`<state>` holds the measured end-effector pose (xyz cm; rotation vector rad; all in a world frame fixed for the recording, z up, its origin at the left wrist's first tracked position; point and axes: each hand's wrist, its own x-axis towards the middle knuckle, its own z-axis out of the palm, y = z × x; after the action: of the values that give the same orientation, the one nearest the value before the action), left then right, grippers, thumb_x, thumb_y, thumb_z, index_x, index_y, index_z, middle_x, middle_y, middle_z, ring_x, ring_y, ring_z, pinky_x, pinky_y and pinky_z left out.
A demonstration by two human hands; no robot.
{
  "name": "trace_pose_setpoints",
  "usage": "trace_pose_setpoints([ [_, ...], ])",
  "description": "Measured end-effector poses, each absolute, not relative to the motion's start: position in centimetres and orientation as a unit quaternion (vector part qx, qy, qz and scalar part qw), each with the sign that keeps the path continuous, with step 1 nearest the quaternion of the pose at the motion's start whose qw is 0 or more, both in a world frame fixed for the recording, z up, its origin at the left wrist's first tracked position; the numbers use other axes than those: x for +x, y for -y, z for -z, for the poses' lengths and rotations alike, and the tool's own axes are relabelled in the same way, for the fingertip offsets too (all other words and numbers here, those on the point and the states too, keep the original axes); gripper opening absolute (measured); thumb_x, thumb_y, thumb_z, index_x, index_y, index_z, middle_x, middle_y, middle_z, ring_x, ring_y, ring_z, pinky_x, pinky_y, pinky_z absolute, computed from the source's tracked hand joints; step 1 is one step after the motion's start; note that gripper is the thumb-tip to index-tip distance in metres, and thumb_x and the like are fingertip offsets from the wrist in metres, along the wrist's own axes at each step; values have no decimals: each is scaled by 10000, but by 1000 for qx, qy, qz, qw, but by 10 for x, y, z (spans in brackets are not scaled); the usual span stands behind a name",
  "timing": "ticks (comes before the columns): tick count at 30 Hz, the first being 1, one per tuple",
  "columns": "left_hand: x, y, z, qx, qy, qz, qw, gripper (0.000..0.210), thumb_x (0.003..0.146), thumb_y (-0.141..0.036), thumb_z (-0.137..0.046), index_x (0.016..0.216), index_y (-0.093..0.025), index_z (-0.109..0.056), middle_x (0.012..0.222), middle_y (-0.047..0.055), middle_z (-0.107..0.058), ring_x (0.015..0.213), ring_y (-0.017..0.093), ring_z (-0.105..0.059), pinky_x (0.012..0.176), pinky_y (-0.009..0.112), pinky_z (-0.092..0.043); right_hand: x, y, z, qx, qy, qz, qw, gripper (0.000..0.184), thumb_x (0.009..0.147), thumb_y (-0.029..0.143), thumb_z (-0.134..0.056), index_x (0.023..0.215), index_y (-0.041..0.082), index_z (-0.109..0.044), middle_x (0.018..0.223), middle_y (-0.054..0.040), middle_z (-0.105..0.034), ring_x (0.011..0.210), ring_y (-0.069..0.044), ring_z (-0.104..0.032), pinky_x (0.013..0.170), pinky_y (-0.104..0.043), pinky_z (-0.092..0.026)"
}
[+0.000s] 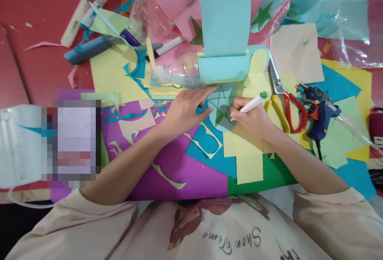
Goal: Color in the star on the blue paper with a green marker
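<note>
A white marker pen (251,103) with a green end is gripped in my right hand (249,114), its tip low on a light blue paper wing (220,122). The paper carries a green outlined star (221,110), partly coloured in green. My left hand (191,106) lies with fingers stretched out at the left edge of that paper, holding nothing. Just beyond my hands, a clear plastic bottle (182,68) lies on its side, wrapped in light blue paper. A tall light blue paper panel (226,12) extends from the wrapped bottle.
Scissors (284,96) with red and yellow handles lie right of my right hand. Farther right is a blue glue gun (321,118). Paper scraps (139,122) cover the left side, near several markers (74,22). Clear plastic wrap (353,32) lies at the far right.
</note>
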<state>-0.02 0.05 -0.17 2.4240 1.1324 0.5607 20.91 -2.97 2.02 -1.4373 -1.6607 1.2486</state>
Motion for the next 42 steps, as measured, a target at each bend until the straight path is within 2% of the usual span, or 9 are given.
trace_pose_setpoints([
  [6, -1, 0, 1, 871, -408, -187, 199, 519, 864, -342, -545, 1346, -151, -508, 807, 17, -617, 766, 169, -567, 745, 289, -417, 209, 31, -18, -547, 598, -456, 368, 351, 839, 253, -556, 564, 207, -343, 502, 59, -369, 498, -73, -394, 486, -239, -289],
  [16, 0, 0, 2, 871, -408, -188, 198, 519, 865, -334, -553, 1344, -140, -514, 802, 25, -616, 765, 180, -572, 744, 309, -421, 210, 29, -14, -550, 631, -424, 345, 359, 851, 252, -559, 565, 204, -347, 517, 62, -352, 493, -70, -372, 492, -252, -267],
  [21, -1, 0, 2, 872, -404, -190, 202, 520, 864, -339, -552, 1346, -148, -511, 794, 24, -612, 761, 184, -573, 743, 313, -422, 208, 29, -16, -560, 624, -409, 360, 341, 837, 214, -551, 566, 210, -344, 517, 61, -357, 498, -76, -382, 503, -260, -276],
  [31, -1, 0, 3, 875, -401, -195, 189, 521, 865, -335, -554, 1343, -134, -515, 783, 16, -610, 745, 170, -569, 725, 295, -413, 210, 31, -15, -547, 624, -436, 348, 357, 837, 211, -553, 563, 209, -325, 513, 67, -316, 489, -71, -334, 485, -252, -247],
  [37, -1, 0, 3, 874, -402, -193, 193, 520, 865, -333, -551, 1346, -137, -513, 790, 19, -612, 754, 173, -568, 728, 300, -416, 209, 29, -15, -557, 619, -418, 364, 354, 835, 216, -554, 563, 208, -328, 519, 66, -328, 495, -69, -365, 500, -249, -276],
  [42, -1, 0, 3, 876, -395, -202, 189, 516, 873, -334, -552, 1340, -116, -518, 786, 24, -611, 743, 172, -564, 729, 303, -419, 209, 30, -15, -556, 616, -436, 348, 359, 829, 213, -555, 559, 210, -318, 513, 69, -310, 489, -69, -341, 488, -256, -248],
])
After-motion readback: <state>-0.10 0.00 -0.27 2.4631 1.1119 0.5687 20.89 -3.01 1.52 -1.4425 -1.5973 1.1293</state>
